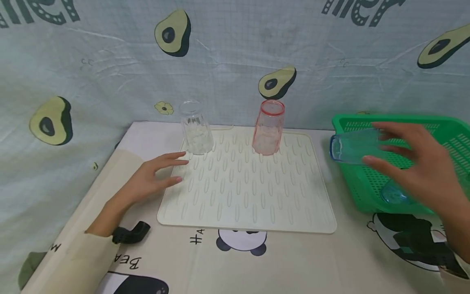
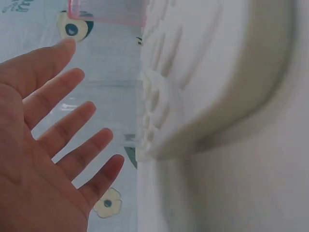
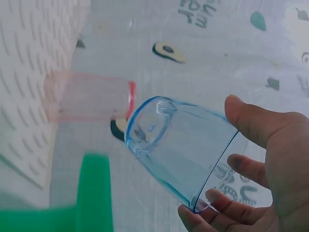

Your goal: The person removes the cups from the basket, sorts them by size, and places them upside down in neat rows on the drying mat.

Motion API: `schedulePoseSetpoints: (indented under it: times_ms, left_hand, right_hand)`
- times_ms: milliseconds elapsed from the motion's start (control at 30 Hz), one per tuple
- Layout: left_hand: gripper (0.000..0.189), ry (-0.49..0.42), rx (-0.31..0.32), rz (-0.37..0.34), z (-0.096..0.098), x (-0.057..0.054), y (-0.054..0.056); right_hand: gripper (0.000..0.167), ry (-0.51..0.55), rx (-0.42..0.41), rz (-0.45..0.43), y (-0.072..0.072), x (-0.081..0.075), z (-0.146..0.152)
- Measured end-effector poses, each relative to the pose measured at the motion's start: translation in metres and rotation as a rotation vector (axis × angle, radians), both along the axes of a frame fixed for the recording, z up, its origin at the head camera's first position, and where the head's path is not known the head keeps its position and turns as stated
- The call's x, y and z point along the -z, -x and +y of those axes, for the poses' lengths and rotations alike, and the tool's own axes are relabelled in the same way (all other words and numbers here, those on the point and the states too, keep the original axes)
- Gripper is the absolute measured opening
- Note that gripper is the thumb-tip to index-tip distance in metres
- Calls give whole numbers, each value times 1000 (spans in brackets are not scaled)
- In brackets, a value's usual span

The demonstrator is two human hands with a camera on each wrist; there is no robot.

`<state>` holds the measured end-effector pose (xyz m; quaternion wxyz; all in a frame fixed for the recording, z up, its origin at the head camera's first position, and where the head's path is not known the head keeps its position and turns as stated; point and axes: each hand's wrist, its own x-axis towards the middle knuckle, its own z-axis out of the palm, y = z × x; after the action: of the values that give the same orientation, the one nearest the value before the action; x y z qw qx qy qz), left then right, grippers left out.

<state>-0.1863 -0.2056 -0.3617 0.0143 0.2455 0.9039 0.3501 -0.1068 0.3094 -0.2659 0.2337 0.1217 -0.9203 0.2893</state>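
My right hand (image 1: 422,163) holds a blue see-through cup (image 1: 354,146) by one end, thumb on one side and fingertips on the other. The cup lies nearly sideways over the left rim of the green basket (image 1: 349,185); the right wrist view shows its thick base pointing away from the palm. My left hand (image 1: 148,177), fingers spread and holding nothing, is at the left edge of the white ridged mat (image 1: 246,196). Just beyond its fingertips stands a clear cup (image 1: 197,130). Farther right on the mat is a pink cup (image 1: 269,128), narrower end up.
Inside the basket sits another bluish cup (image 1: 398,192), partly hidden by my right hand. A patterned sheet (image 1: 227,53) with avocados hangs behind the table. The printed tablecloth (image 1: 293,261) spreads in front of the mat.
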Motion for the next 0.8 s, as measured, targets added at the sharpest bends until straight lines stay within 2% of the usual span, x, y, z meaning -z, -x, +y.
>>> schedulePoseSetpoints:
  times_ms: [200,367,500,600,800]
  left_hand:
    - [43,-143,106,83,24,-21,-5]
    - [46,-234,225,121,49,-31,-5]
    - [48,-293,304,120,68,-36,-4]
    - [50,-315,340,111,80,-36,-4]
    - [56,-339,361,94,99,-34,-8]
  right_hand:
    - [75,26,-154,37,2,-2,-23]
    - [79,73,-269,39,9,4,-40]
    - [77,97,-296,21,13,11,-57]
    - [75,115,-326,17,17,16,-71]
    - [74,144,-423,7,22,24,-97]
